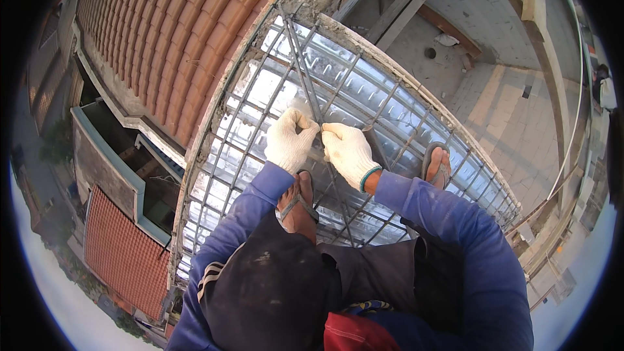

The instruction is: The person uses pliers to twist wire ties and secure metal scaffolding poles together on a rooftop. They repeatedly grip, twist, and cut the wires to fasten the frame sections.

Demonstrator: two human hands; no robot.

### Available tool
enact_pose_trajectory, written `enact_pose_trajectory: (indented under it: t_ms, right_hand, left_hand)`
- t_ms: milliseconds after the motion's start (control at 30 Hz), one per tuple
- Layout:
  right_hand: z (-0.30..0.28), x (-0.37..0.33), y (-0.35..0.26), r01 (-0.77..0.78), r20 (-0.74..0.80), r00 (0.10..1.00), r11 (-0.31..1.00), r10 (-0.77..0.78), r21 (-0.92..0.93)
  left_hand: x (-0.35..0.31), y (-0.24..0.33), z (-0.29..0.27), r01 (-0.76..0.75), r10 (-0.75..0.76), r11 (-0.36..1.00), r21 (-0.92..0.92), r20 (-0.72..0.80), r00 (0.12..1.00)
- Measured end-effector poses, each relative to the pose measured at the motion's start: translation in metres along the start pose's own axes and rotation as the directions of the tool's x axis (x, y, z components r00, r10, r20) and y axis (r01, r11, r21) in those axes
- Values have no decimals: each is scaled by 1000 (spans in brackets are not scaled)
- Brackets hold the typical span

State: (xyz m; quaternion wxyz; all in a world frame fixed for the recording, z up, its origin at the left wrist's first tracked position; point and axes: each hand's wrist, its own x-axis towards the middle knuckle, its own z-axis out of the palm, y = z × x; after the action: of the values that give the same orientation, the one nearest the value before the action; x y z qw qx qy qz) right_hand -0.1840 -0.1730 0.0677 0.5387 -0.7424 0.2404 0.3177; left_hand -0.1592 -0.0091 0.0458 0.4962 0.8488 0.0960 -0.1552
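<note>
My knit-gloved left hand (290,142) and right hand (350,154), close together over steel bars (307,83), centre frame.
Left thumb and forefinger curl into a ring, right fingers pinch narrow; whether they hold anything, I cannot tell. Slim and dark, the bars cross right by my fingertips, above shiny ribbed sheeting (330,47); curved orange tiles (175,32) upper left.

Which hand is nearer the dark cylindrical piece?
Right. The right hand is immediately left of the dark cylindrical piece, contact unclear; the left hand is farther left.
</note>
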Motion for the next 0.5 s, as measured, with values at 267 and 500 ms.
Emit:
enact_pose_trajectory:
  t_ms: [267,500]
  right_hand:
    - [16,-8,9,14,59,998,995,-20,100]
    - [-1,-13,-7,61,95,994,998,-59,-11]
  left_hand:
    - [12,22,-6,91,-90,996,-6,102,991]
    - [6,20,-4,53,-40,995,-90,147,988]
